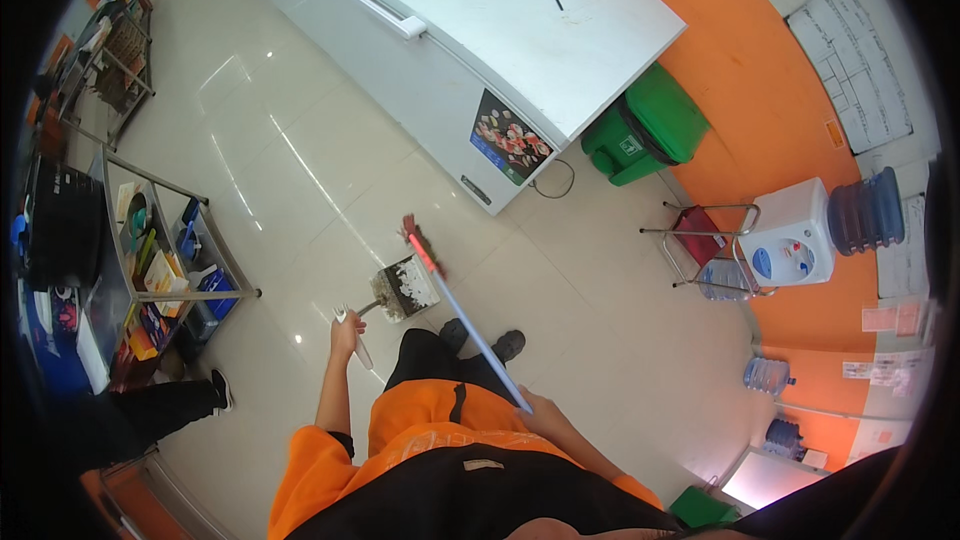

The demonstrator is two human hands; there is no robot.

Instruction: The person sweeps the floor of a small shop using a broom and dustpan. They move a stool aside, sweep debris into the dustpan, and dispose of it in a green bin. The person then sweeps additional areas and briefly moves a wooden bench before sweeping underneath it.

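My left hand (345,334) is closed around the pale handle of a long-handled dustpan (415,286). The pan lies low over the floor in front of my feet; its dark surface is worn and smeared with white. My right hand (541,415) grips the upper end of a broom's light-blue pole (480,341). That pole slopes down and away to a red broom head (424,249) with reddish-brown bristles. The bristles are beside the pan's right edge; whether they touch it I cannot tell.
A white chest freezer (420,82) stands ahead, beside a green lidded bin (637,127). To the right, a water dispenser (787,236) adjoins a metal-framed stool (701,229). A steel rack (191,292) with boxes and utensils is at left, near another person's leg (176,405).
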